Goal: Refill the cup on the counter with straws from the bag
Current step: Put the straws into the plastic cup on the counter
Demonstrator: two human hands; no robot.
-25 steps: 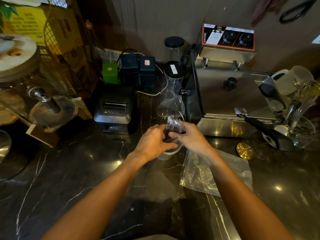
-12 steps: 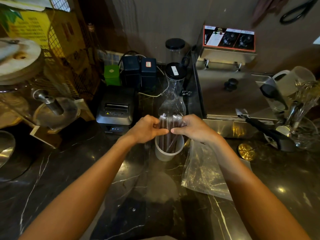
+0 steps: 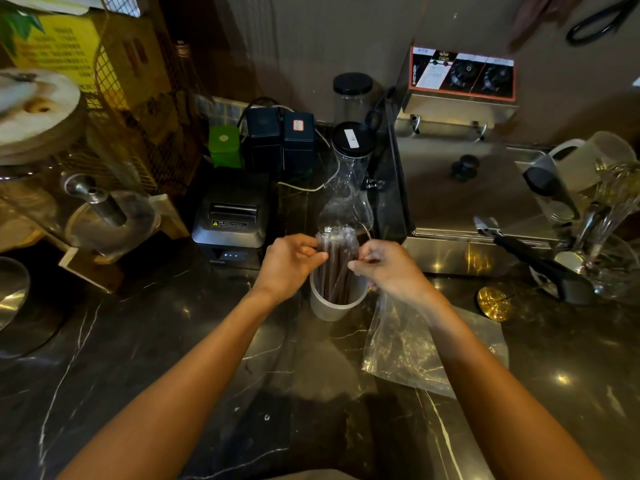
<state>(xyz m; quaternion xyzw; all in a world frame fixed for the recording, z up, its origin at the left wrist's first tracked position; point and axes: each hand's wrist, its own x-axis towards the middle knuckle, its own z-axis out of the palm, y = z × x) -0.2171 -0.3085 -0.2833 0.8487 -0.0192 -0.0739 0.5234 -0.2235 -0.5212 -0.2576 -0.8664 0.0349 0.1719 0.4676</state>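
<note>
A pale translucent cup point(image 3: 325, 308) stands on the dark marble counter. A bundle of dark wrapped straws point(image 3: 336, 265) stands upright in it, tops above the rim. My left hand point(image 3: 289, 263) pinches the bundle's upper left side. My right hand point(image 3: 388, 268) pinches the upper right side, fingers curled on the clear wrapping. A clear plastic bag point(image 3: 408, 348) lies flat on the counter to the right of the cup, partly under my right forearm.
A glass carafe point(image 3: 346, 202) with a black lid stands just behind the cup. A receipt printer point(image 3: 232, 220) sits to the left, a steel fryer point(image 3: 464, 188) to the right. Glassware and utensils point(image 3: 602, 237) crowd the far right. A gold disc point(image 3: 493, 303) lies nearby.
Both hands lowered the straws into the cup, then drew apart to the bundle's sides. The straws now stand visible between them.
</note>
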